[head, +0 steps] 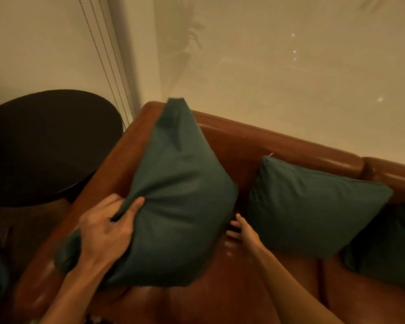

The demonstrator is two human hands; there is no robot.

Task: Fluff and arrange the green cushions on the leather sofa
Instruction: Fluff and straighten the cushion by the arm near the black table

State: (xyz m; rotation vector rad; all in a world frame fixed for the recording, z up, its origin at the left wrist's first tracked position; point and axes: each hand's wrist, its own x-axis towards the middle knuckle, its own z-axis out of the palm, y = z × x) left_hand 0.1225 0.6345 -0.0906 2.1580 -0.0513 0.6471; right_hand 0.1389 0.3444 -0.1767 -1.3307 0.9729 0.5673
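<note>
Light: dim, warm amber.
Shadows: soft leafy shadow on wall [290, 66].
Glare: faint sheen on sofa [220, 300] leather.
Blur: cushion [178, 195] tip smeared.
Edges: lines bend.

A: Where could a hand pass?
B: Over the bare leather seat [220, 300] along the near edge. There is also a narrow gap between the left green cushion [173, 206] and the middle green cushion [313, 206], but the right hand [237, 230] fills it.
A: And leftward?
B: The sofa armrest [117, 164] walls that side, with a round dark tabletop [45, 148] just beyond it. The right green cushion [388, 242] overlaps the middle one with no gap showing. The backrest [290, 146] closes the far side.
</note>
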